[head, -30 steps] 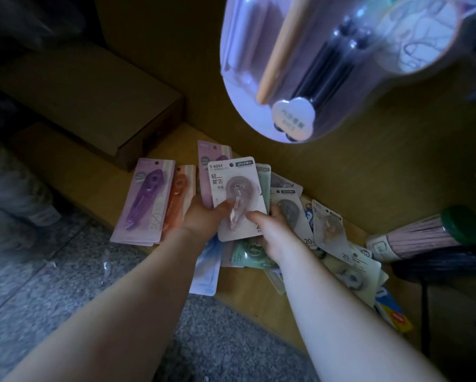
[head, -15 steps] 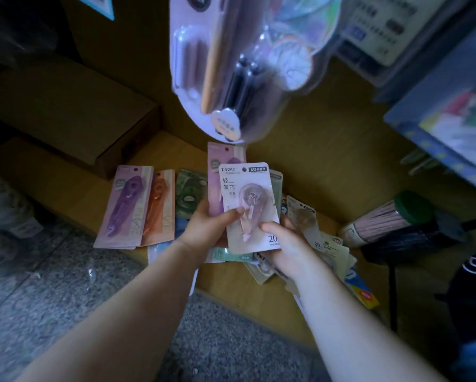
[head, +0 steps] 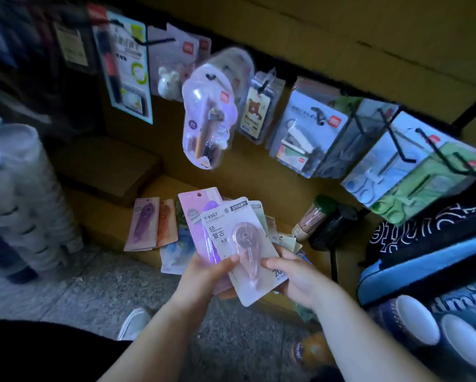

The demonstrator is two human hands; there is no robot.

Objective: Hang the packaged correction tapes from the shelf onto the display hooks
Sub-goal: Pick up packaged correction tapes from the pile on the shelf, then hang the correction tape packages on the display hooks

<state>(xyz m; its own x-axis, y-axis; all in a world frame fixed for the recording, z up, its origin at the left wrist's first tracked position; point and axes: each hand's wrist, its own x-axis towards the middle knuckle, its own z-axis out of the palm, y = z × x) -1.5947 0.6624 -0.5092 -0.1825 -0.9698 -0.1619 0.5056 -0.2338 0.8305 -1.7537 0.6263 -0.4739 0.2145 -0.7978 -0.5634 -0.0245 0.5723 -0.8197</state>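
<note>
Dim shop aisle, low wooden shelf [head: 104, 224] bearing loose correction tape packs [head: 142, 226]. Left grip [head: 203, 275] clasps fanned stack [head: 195, 213]; top pack [head: 242, 244] pinched by right grip [head: 296, 274] at lower edge. Judged light, stiff card, slick blister: take by card margins. Display hooks [head: 396, 142] upper right.

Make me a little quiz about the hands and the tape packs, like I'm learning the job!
1. True or false: the left hand and the right hand both hold the front pack.
2. Where do the purple pack and the orange pack lie? A: on the shelf. B: in the right hand. C: hanging up.
3. Fill the gap: the code printed on the front pack is T-____.

Key: 1 true. 2 A. 3 9267.
</note>
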